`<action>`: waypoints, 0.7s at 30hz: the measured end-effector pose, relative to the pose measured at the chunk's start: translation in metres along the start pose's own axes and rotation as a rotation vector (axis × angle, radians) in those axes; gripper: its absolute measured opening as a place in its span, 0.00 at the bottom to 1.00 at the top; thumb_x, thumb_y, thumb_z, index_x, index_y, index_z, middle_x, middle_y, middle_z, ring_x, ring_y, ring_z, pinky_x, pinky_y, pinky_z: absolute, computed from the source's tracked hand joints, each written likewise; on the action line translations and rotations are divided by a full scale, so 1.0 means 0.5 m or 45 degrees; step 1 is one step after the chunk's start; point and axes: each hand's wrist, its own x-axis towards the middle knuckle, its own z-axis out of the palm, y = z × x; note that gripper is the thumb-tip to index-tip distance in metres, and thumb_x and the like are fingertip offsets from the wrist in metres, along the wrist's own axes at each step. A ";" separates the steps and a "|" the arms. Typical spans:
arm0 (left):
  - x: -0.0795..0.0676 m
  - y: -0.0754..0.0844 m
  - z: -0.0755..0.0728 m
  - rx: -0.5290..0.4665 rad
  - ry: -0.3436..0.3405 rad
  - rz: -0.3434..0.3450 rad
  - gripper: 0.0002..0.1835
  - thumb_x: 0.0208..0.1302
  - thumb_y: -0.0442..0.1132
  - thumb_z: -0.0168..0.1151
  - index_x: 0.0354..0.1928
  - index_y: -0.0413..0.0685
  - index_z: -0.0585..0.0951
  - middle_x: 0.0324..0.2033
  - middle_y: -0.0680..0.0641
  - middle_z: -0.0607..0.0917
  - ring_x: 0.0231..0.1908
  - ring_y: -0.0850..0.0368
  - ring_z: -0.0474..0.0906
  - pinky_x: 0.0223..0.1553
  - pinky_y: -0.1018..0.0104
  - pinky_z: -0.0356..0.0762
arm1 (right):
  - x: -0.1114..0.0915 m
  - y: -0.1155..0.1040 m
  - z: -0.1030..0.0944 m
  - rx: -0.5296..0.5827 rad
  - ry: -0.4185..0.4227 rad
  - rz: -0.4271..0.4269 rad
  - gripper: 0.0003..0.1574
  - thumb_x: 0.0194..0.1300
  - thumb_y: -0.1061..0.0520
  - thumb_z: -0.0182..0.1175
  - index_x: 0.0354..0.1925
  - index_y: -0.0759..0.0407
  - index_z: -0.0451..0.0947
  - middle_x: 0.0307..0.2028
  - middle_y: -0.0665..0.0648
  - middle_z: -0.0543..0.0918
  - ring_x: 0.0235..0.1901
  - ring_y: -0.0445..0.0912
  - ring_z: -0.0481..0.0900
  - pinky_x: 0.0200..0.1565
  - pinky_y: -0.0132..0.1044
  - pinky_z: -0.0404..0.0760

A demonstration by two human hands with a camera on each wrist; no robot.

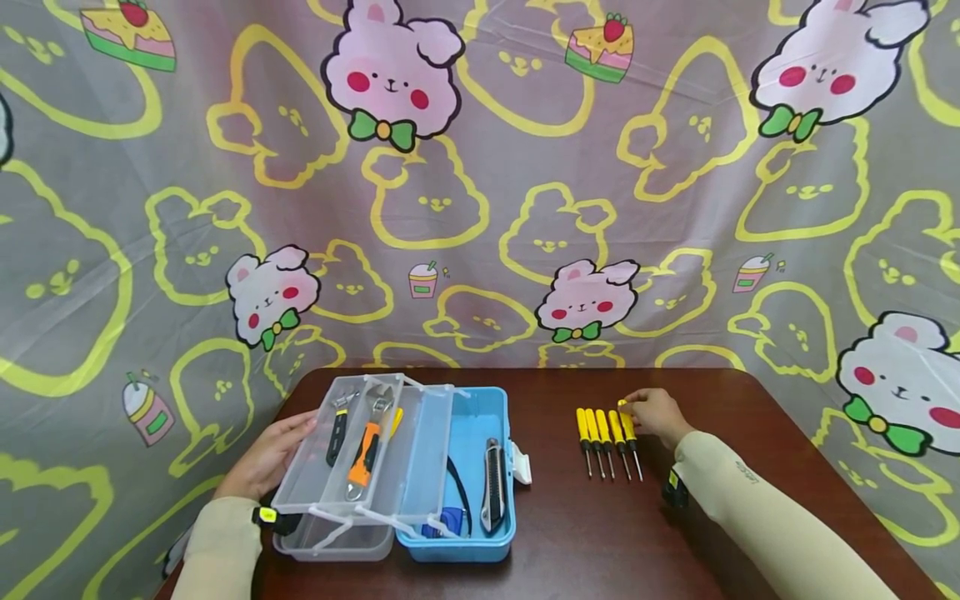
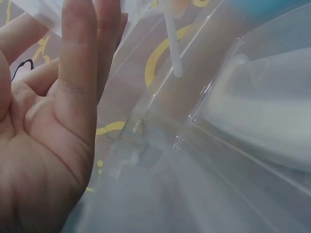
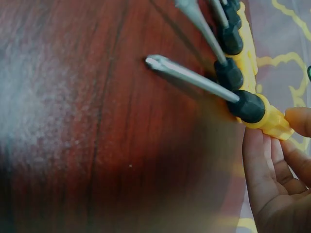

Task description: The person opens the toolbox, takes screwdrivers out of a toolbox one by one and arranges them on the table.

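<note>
At the right of the table, my right hand [image 1: 655,419] pinches the yellow handle end of the rightmost screwdriver [image 1: 628,429]. In the right wrist view its shaft [image 3: 192,80] points away from the fingers. Several similar yellow-and-black screwdrivers [image 1: 594,429] lie side by side to its left. My left hand [image 1: 272,454] is at the left edge of the clear tray [image 1: 303,483] of a blue toolbox [image 1: 501,408], fingertips touching that edge. Seen in the left wrist view, the left fingers [image 2: 77,53] are extended beside the clear plastic.
An orange-handled adjustable wrench [image 1: 365,454] and a smaller black-handled one [image 1: 337,437] lie in the tray. Inside the blue base are a utility knife [image 1: 492,492] and a blue item [image 1: 452,521] by a black strip. A white latch [image 1: 521,467] juts out. Behind hangs a patterned curtain [image 1: 480,208].
</note>
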 end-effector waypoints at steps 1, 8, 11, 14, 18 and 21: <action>0.000 0.000 0.001 0.010 0.000 0.003 0.29 0.74 0.47 0.52 0.70 0.38 0.65 0.45 0.52 0.85 0.42 0.54 0.83 0.42 0.58 0.82 | 0.001 0.002 0.000 -0.001 0.002 -0.001 0.22 0.67 0.57 0.61 0.53 0.73 0.74 0.46 0.68 0.80 0.37 0.54 0.80 0.36 0.45 0.84; -0.001 0.001 0.002 0.022 0.010 0.002 0.31 0.74 0.47 0.53 0.70 0.36 0.64 0.45 0.52 0.85 0.42 0.54 0.83 0.42 0.58 0.82 | 0.003 0.008 0.008 -0.002 0.013 0.021 0.21 0.66 0.59 0.60 0.51 0.74 0.75 0.45 0.68 0.80 0.37 0.54 0.81 0.36 0.46 0.84; 0.000 -0.001 0.000 0.018 -0.021 0.016 0.29 0.74 0.47 0.52 0.70 0.37 0.65 0.46 0.53 0.85 0.43 0.55 0.83 0.42 0.58 0.82 | 0.002 0.007 0.008 -0.029 0.022 0.030 0.19 0.66 0.60 0.60 0.50 0.74 0.76 0.43 0.67 0.81 0.35 0.53 0.80 0.36 0.46 0.84; 0.002 -0.003 -0.001 0.007 -0.022 0.029 0.28 0.74 0.47 0.53 0.69 0.39 0.67 0.45 0.53 0.85 0.43 0.55 0.83 0.42 0.59 0.82 | 0.002 0.005 0.006 -0.079 0.041 0.029 0.18 0.67 0.60 0.59 0.49 0.75 0.77 0.41 0.66 0.82 0.33 0.52 0.79 0.34 0.45 0.84; 0.004 -0.006 -0.002 0.004 0.003 0.021 0.27 0.74 0.47 0.53 0.69 0.40 0.68 0.45 0.52 0.85 0.42 0.55 0.83 0.41 0.58 0.82 | 0.005 0.007 0.005 -0.155 0.052 0.035 0.18 0.67 0.61 0.57 0.48 0.75 0.77 0.37 0.64 0.82 0.31 0.50 0.79 0.32 0.43 0.83; 0.004 -0.005 -0.002 0.012 0.019 0.006 0.28 0.74 0.47 0.53 0.69 0.39 0.68 0.45 0.52 0.85 0.43 0.55 0.83 0.41 0.58 0.82 | 0.008 0.014 0.006 -0.198 0.043 0.046 0.17 0.66 0.60 0.58 0.47 0.75 0.78 0.35 0.63 0.82 0.30 0.49 0.79 0.31 0.41 0.83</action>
